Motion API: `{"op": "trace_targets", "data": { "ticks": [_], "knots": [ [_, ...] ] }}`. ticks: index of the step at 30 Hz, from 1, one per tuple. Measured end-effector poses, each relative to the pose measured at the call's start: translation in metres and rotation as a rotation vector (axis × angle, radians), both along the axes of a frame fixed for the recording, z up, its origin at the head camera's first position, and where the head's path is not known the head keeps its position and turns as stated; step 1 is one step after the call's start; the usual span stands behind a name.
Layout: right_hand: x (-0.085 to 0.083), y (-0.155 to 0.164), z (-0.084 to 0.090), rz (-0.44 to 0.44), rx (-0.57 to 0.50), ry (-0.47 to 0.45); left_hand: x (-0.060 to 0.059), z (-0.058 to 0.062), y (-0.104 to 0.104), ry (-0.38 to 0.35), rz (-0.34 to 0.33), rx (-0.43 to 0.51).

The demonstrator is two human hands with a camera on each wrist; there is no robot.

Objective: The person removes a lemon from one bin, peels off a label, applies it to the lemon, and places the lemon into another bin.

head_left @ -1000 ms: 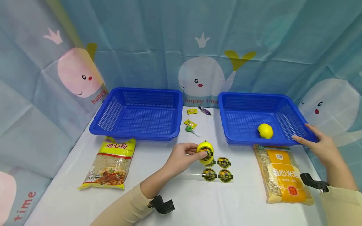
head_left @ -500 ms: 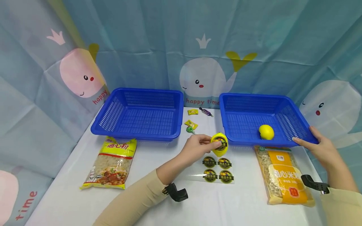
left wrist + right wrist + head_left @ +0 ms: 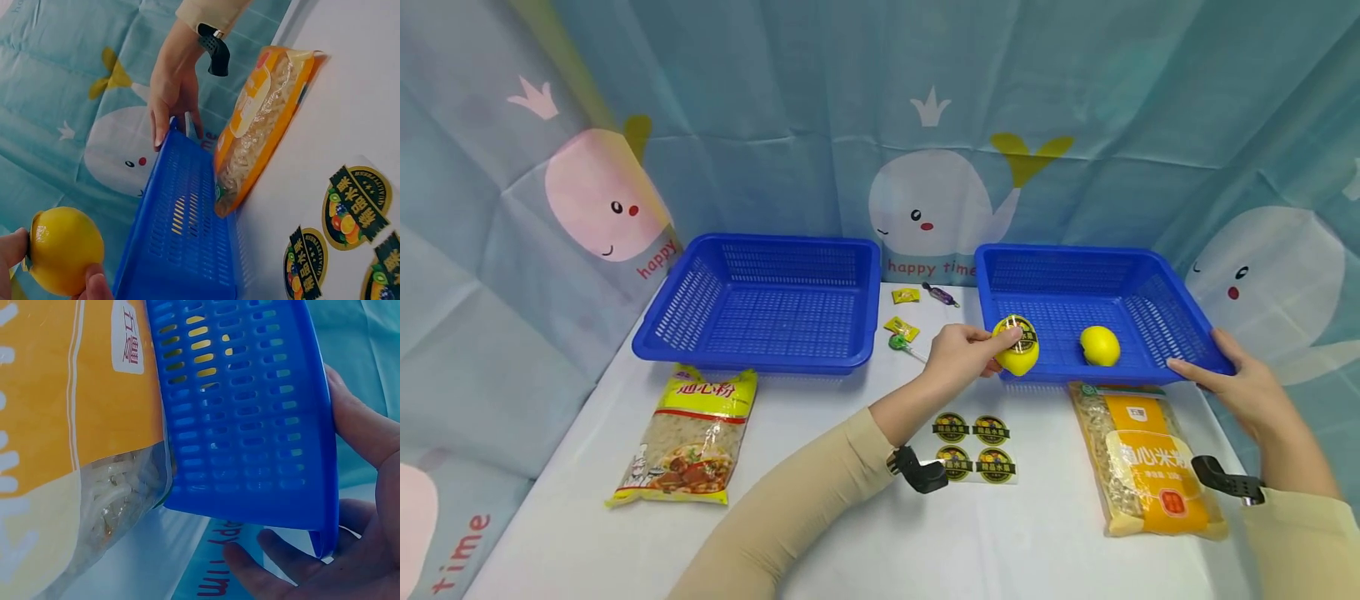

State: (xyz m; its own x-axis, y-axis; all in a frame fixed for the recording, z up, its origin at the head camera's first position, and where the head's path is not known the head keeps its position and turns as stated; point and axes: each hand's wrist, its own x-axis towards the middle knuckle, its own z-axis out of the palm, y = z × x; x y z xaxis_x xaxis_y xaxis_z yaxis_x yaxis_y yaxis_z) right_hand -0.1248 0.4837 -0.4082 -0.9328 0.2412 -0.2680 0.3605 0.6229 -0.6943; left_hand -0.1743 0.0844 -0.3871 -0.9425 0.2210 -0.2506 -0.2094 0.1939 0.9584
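Observation:
A yellow lemon (image 3: 1017,360) with a round black sticker is pinched between the thumb and fingers of my left hand (image 3: 958,354), above the near left corner of the right blue basket (image 3: 1075,252). In the left wrist view the lemon (image 3: 67,250) shows its side, with the sticker mostly turned away. My right hand (image 3: 1255,387) grips that basket's near right corner. The right wrist view shows the thumb on the rim (image 3: 322,444) and the other fingers below it. A second lemon (image 3: 1101,346) lies inside the basket.
Another blue basket (image 3: 760,364) stands at left. Candies (image 3: 902,328) and a green lollipop (image 3: 898,342) lie between the baskets. A sheet of round stickers (image 3: 992,465) lies in front. A yellow pasta bag (image 3: 688,442) is at left, an orange noodle bag (image 3: 1150,462) at right.
My left hand has carried the stickered lemon up and to the right, from over the sticker sheet to the right basket's near left corner. The right hand stays on its corner.

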Motion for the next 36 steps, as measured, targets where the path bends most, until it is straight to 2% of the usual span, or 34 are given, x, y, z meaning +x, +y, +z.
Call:
{"op": "trace_targets", "data": {
  "ticks": [4,8,15,22,25,30,33,36],
  "knots": [
    [-0.001,-0.002,-0.001,0.020,-0.020,0.003,-0.004,0.001,0.013,-0.041,0.052,0.062],
    [0.000,-0.002,-0.003,0.029,-0.029,0.005,-0.003,-0.001,0.019,-0.058,0.060,0.138],
    [0.000,-0.001,-0.004,0.031,-0.025,0.008,0.002,-0.003,0.021,0.005,0.022,0.075],
    [-0.002,0.000,-0.003,0.050,-0.016,0.013,0.002,-0.004,0.020,0.004,0.020,0.084],
    [-0.001,0.001,-0.003,0.056,-0.001,-0.001,0.003,-0.006,0.018,0.011,0.001,0.068],
    [-0.001,0.001,0.002,0.022,0.104,-0.040,0.004,-0.010,0.014,0.046,-0.038,0.065],
    [-0.003,-0.002,0.006,-0.004,0.167,-0.030,0.005,-0.012,0.010,0.102,-0.087,0.045],
    [-0.003,-0.006,0.011,0.006,0.241,0.033,0.005,-0.013,0.003,0.179,-0.160,-0.013]
  ]
}}
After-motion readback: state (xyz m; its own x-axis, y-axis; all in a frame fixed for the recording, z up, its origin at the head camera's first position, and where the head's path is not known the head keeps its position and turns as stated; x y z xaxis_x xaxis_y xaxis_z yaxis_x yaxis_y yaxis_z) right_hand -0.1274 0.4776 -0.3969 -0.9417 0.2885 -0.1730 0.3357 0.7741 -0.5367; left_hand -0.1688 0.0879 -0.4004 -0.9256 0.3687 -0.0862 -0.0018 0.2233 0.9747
